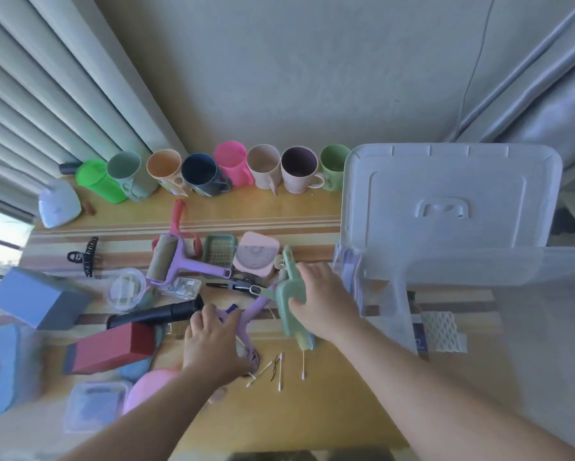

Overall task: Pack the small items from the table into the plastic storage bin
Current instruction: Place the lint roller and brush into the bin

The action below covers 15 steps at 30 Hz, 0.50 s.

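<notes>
Two hands are at work here, and yours on the right is the one nearer the bin (479, 281), which stands open just to the right of the clutter with its lid (452, 191) propped behind it. Your right hand (319, 301) has its fingers and thumb curled round a green tool (289, 301), gripping it at its broad middle. The tool's long axis runs almost straight away from you: the narrow end points toward the row of cups (212, 171) at the wall, the other end toward your body, just above the cotton swabs (279, 371). It seems raised a little off the table (279, 410), though you cannot be sure of that from this angle.

So the bin lies to the right of your grip, across the tool's length, not along it. I judge that a sideways carry over the near wall will do, with the tool kept lengthwise.

Your left hand (212, 341) rests knuckles-up on a purple item (246, 321) that slants up to the right, its fingers bent over it. Whether it truly pinches the thing you cannot tell, since the fingertips are hidden. Being farther from the bin, it would have to cross over.
</notes>
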{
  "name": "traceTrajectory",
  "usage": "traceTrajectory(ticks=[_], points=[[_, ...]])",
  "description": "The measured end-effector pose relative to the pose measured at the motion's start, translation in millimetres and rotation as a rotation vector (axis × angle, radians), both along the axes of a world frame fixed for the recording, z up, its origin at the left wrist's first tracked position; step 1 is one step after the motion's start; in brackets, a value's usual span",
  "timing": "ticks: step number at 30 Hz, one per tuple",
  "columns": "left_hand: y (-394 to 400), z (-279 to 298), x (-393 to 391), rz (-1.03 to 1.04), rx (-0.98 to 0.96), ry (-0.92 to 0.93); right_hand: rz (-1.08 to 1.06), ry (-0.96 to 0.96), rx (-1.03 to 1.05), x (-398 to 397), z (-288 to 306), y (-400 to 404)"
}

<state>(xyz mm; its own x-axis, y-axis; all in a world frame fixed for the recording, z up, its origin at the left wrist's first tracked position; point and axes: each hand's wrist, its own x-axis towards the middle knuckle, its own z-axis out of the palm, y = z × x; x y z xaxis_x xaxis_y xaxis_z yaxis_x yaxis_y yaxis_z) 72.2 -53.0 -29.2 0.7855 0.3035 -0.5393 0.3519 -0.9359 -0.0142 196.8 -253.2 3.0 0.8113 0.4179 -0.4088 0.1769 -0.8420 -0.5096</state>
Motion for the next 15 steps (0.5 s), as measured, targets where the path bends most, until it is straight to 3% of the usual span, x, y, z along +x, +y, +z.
traceTrajectory(ticks=[3, 7, 11, 15], points=[[29.1, 10.8, -31.0, 0.029, -0.03, -0.082, -0.091, 0.051, -0.187, 15.1, -39.8, 30.4], [59.3, 10.9, -60.3, 0.006, -0.107, -0.202, -0.113, -0.009, -0.233, 21.8, -65.0, 51.3], [68.7, 21.0, -59.0, 0.002, -0.195, -0.214, -0.259, 0.152, -0.102, 24.0, -62.0, 49.3], [56.5, 41.8, -38.4, 0.109, -0.443, -0.195, -0.443, 0.376, 0.067, 15.1, -53.9, 30.4]])
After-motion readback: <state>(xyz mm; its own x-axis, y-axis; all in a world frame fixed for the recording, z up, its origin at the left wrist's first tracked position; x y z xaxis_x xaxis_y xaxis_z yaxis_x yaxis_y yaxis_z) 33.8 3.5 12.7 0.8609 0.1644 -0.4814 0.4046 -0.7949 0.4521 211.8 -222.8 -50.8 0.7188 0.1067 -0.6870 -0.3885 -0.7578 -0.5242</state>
